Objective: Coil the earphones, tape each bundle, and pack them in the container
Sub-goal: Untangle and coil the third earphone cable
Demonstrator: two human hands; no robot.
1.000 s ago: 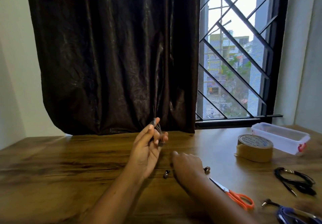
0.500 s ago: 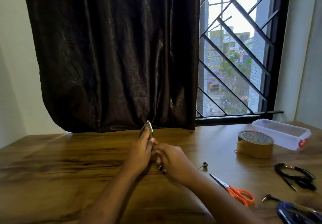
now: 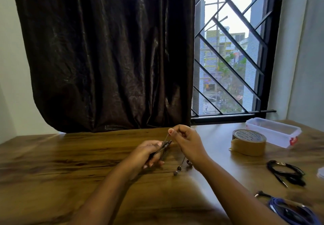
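Note:
My left hand grips a coil of dark earphone cord just above the wooden table. My right hand pinches a strand of the same cord and holds it up above the coil. Two earbuds dangle from that cord below my right wrist. A roll of brown tape stands to the right. Behind it lies a clear plastic container with a red clasp.
A black earphone bundle lies at the right. A blue earphone set sits near the lower right corner. A dark curtain and a barred window stand behind the table.
My right hand left the tabletop, joined the left hand, then rose with a strand of cord. The earbuds lifted off the table. The scissors are now hidden behind my right forearm.

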